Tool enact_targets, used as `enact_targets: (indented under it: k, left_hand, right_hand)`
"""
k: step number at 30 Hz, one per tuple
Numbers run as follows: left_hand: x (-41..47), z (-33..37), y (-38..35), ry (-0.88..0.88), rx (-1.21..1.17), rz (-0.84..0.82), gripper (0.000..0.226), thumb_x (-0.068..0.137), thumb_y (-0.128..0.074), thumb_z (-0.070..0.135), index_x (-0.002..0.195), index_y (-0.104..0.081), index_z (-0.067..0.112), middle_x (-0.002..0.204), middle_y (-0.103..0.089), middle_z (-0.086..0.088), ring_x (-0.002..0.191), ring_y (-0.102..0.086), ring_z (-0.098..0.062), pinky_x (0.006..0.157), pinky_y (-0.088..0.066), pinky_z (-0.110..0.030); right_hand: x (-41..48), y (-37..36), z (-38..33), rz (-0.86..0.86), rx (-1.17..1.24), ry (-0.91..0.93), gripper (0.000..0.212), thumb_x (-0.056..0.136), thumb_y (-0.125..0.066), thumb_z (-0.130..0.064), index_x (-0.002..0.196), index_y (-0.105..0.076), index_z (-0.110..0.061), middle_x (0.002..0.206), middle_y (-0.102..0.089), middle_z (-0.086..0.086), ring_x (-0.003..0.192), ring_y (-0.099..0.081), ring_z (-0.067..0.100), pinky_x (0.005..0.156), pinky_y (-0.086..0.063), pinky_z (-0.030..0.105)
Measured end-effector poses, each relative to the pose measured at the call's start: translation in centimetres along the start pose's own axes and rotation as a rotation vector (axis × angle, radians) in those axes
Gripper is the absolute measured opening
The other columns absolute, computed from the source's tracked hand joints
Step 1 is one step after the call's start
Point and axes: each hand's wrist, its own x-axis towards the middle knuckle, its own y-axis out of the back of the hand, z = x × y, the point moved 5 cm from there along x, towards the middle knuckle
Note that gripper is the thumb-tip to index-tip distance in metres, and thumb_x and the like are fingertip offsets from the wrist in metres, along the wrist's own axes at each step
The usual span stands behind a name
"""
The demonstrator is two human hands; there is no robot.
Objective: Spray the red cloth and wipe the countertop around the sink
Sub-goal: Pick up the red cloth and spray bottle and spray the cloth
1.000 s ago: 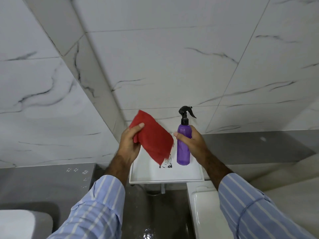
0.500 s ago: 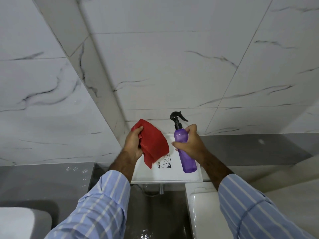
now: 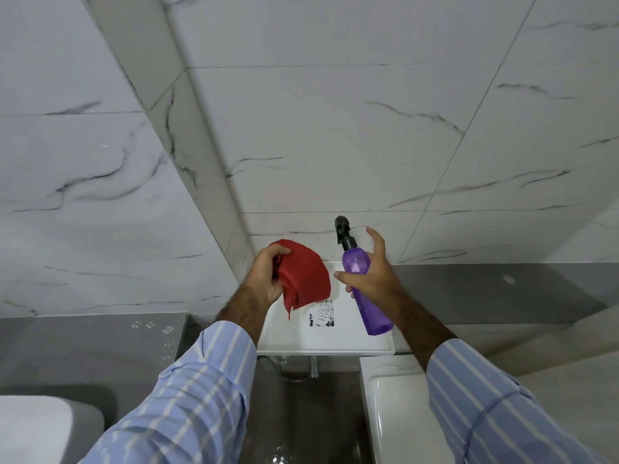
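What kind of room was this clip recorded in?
Most likely a small bathroom: marble-look wall tiles, a white toilet cistern at lower right, and a small white sink with pipework beneath it.

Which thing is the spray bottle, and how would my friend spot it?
Find the white tray under the marble wall. Above it, the right hand holds the bottle tilted. It is purple with a black spray top, unlike the red cloth in the left hand.

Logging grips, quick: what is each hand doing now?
Left hand: closed on the red cloth.
Right hand: holding the purple spray bottle, index finger raised.
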Motion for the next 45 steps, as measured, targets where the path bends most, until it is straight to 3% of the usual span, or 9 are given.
enact_targets:
  k: [3,5,8,14,17,23,31,38,45]
  left_hand:
    - [-0.3,-0.4,-0.3,0.026,-0.085,-0.122,0.024,0.082,-0.054,-0.002,0.104,-0.064,-0.002,0.090,-0.068,-0.014,0.077,-0.070,-0.025,0.070,-0.063,-0.032]
    - [-0.5,-0.8,-0.2,0.042,-0.143,-0.167,0.027,0.083,-0.049,-0.002,0.107,-0.062,-0.001,0.091,-0.067,-0.013,0.081,-0.069,-0.026,0.080,-0.063,-0.036]
    - [-0.5,-1.2,0.1,0.059,-0.162,-0.182,0.034,0.085,-0.044,-0.001,0.117,-0.054,0.003,0.098,-0.062,-0.012,0.089,-0.063,-0.026,0.109,-0.046,-0.038]
    - [-0.9,-1.2,-0.2,0.057,-0.164,-0.195,0.027,0.084,-0.041,-0.002,0.102,-0.060,0.003,0.092,-0.064,-0.011,0.084,-0.063,-0.026,0.090,-0.052,-0.038]
    - [-1.0,-1.0,-0.4,0.047,-0.170,-0.200,0.033,0.084,-0.041,-0.001,0.113,-0.055,0.004,0.095,-0.063,-0.012,0.084,-0.063,-0.026,0.089,-0.051,-0.037]
    - [-0.9,-0.9,-0.6,0.031,-0.207,-0.196,0.029,0.085,-0.041,-0.003,0.108,-0.057,0.003,0.096,-0.062,-0.011,0.086,-0.062,-0.026,0.098,-0.048,-0.037]
    - [-0.8,-0.7,-0.2,0.015,-0.211,-0.170,0.015,0.085,-0.048,0.005,0.091,-0.061,0.008,0.085,-0.064,-0.007,0.078,-0.063,-0.023,0.085,-0.052,-0.035]
    - [0.0,-0.9,0.1,-0.008,-0.231,-0.171,0.020,0.093,-0.053,0.021,0.101,-0.065,0.008,0.097,-0.067,-0.010,0.089,-0.064,-0.026,0.116,-0.039,-0.043]
    - [0.0,-0.9,0.1,-0.025,-0.236,-0.154,0.026,0.094,-0.053,0.024,0.099,-0.071,0.006,0.093,-0.072,-0.012,0.086,-0.068,-0.027,0.096,-0.052,-0.042]
  right_hand:
    - [0.4,-0.3,-0.4,-0.111,0.120,-0.084,0.085,0.076,-0.085,-0.008,0.147,-0.044,-0.035,0.099,-0.072,0.009,0.066,-0.073,0.023,0.062,-0.066,0.044]
    - [0.6,-0.3,-0.7,-0.186,0.146,-0.110,0.076,0.073,-0.083,-0.006,0.136,-0.055,-0.038,0.084,-0.076,0.004,0.067,-0.075,0.021,0.063,-0.066,0.041]
    - [0.8,-0.2,-1.4,-0.276,0.129,-0.085,0.078,0.068,-0.089,-0.005,0.110,-0.063,-0.064,0.081,-0.076,-0.013,0.068,-0.076,0.017,0.061,-0.061,0.030]
    - [0.4,-0.6,-2.9,-0.423,0.248,-0.067,0.061,0.075,-0.091,-0.014,0.126,-0.070,-0.039,0.118,-0.074,0.009,0.088,-0.073,0.022,0.077,-0.064,0.040]
    - [0.0,-0.9,-3.3,-0.474,0.449,-0.149,0.061,0.077,-0.090,-0.034,0.132,-0.066,-0.024,0.105,-0.073,0.010,0.082,-0.070,0.020,0.072,-0.061,0.035]
    - [-0.5,-1.3,-3.8,-0.473,0.381,-0.178,0.075,0.081,-0.083,-0.025,0.146,-0.048,-0.013,0.087,-0.066,0.010,0.072,-0.065,0.021,0.067,-0.057,0.035]
    - [-1.0,-1.3,-4.0,-0.464,0.305,-0.260,0.045,0.084,-0.075,-0.017,0.128,-0.066,-0.019,0.081,-0.066,0.010,0.065,-0.063,0.022,0.060,-0.055,0.033]
    - [-2.1,-2.1,-3.8,-0.551,0.182,-0.464,0.045,0.075,-0.088,-0.050,0.108,-0.079,-0.020,0.079,-0.069,0.009,0.060,-0.064,0.019,0.056,-0.056,0.030]
    - [-2.0,-2.2,-4.0,-0.514,0.084,-0.474,0.063,0.062,-0.092,-0.062,0.099,-0.073,-0.015,0.079,-0.071,0.009,0.060,-0.066,0.020,0.056,-0.057,0.030]
